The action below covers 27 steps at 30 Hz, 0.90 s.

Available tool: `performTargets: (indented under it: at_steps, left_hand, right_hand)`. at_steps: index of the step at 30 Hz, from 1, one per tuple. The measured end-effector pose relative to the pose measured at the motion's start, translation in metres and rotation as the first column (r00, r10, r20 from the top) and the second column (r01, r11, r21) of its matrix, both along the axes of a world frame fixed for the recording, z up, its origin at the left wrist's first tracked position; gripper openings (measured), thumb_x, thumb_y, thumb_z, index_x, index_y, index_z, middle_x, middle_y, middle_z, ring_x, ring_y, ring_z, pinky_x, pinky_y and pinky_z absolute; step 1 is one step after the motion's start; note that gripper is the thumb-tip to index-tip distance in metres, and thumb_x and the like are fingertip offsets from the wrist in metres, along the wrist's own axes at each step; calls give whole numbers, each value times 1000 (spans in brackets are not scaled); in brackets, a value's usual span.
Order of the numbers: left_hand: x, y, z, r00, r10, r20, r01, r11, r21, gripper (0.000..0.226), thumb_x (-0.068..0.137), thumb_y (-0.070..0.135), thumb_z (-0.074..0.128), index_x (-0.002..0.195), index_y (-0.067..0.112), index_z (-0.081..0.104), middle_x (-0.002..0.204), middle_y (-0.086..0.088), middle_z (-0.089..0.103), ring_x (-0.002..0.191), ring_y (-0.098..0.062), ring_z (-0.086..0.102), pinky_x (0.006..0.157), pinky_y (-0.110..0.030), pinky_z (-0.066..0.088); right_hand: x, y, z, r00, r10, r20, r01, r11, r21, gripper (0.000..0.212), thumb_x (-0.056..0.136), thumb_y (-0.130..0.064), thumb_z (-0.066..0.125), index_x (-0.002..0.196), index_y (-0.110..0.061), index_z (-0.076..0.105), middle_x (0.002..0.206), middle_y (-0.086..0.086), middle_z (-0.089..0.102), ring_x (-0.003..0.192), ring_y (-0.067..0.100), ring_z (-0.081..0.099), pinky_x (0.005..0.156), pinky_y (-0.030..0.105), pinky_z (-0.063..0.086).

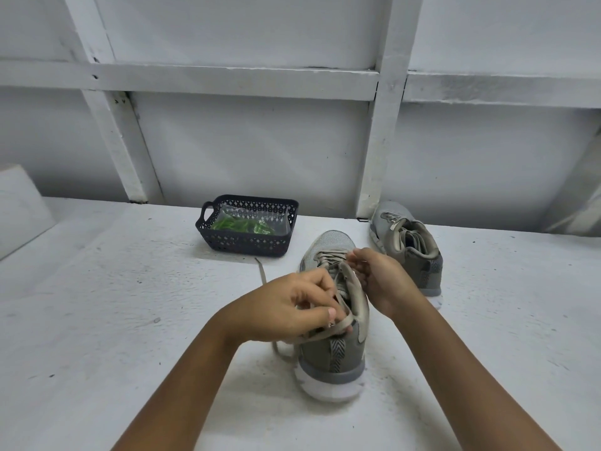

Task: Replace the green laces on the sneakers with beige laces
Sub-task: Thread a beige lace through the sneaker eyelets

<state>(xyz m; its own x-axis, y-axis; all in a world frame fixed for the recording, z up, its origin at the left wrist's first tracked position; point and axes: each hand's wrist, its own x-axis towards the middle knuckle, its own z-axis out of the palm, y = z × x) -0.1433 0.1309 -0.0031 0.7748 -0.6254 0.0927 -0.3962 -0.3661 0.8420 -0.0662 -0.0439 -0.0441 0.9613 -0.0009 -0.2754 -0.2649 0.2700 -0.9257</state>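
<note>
On the table [97, 320], the basket [247, 242] sits behind-left of the near sneaker [331, 353], the second sneaker [406, 245] behind-right.

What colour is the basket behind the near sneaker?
The basket is dark navy, nearly black, with a cut-out lattice pattern; the head view shows it.

No words, numbers or signs can be read on anything here. The near shoe [331, 323] has a zigzag pattern on its heel strap, but that is not writing.

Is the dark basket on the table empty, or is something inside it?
Not empty. The dark basket holds a clear plastic bag with green laces showing through it.
</note>
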Motion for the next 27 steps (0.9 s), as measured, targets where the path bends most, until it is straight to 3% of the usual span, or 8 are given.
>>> performTargets:
  at_steps: [3,6,12,16,19,21,24,27]
  left_hand:
    - [4,-5,4,975,190,112,-207,964,168,12,84,27,67,89,38,62,86,13,42,71,-2,46,66,-18,35]
    - [7,-8,5,931,356,84,-363,867,343,39,82,40,69,105,25,42,85,12,39,67,-2,41,59,-21,35]
    - [11,-4,1,927,366,79,-363,825,433,22,92,24,52,108,23,37,86,-3,64,56,-10,47,48,-25,35]
    - [18,5,10,901,431,44,-430,877,214,16,92,9,46,91,25,49,67,4,62,55,-10,50,54,-24,41]
    - [22,11,28,902,424,-82,-429,901,-63,20,93,-1,48,84,15,56,57,5,59,55,-13,54,60,-26,48]
    - [23,12,44,914,359,-190,-398,885,-241,20,94,-4,46,85,8,59,57,3,61,51,-10,56,53,-20,50]
    - [27,12,64,915,206,-348,-353,827,-438,20,94,0,43,93,3,63,75,-5,72,61,-11,67,61,-21,55]
    - [36,9,75,894,81,-440,-328,787,-522,23,94,4,41,101,1,63,92,-13,73,79,-18,71,72,-27,58]
  right_hand:
    - [-1,-1,-1,1000,6,15,-6,1000,-6,21,92,-9,48,74,-8,58,71,3,54,67,11,48,65,20,38]
    - [-3,-2,-1,1000,1,21,0,1000,-7,20,93,-8,47,75,-8,58,72,3,55,68,11,49,65,19,39]
    - [-3,-3,-1,1000,13,12,-13,1000,27,20,92,-5,48,76,-7,59,73,4,57,70,12,51,69,21,41]
    - [-5,-3,4,1000,4,12,-4,999,32,19,91,-4,48,76,-7,59,74,5,57,70,12,51,66,20,41]
    - [-9,-4,11,1000,13,6,-13,1000,-4,17,92,-8,49,79,-9,59,74,5,58,69,14,52,65,20,41]
    - [-13,-6,22,998,51,39,-45,991,-127,16,92,-13,50,80,-14,61,73,1,59,68,13,51,63,23,40]
    - [-23,-10,45,965,194,177,-117,922,-370,18,91,-19,52,78,-20,65,71,-4,57,66,9,49,64,25,36]
    - [-38,-7,69,852,468,235,-243,750,-615,14,90,-22,58,93,-23,71,68,-12,62,65,4,55,61,17,39]
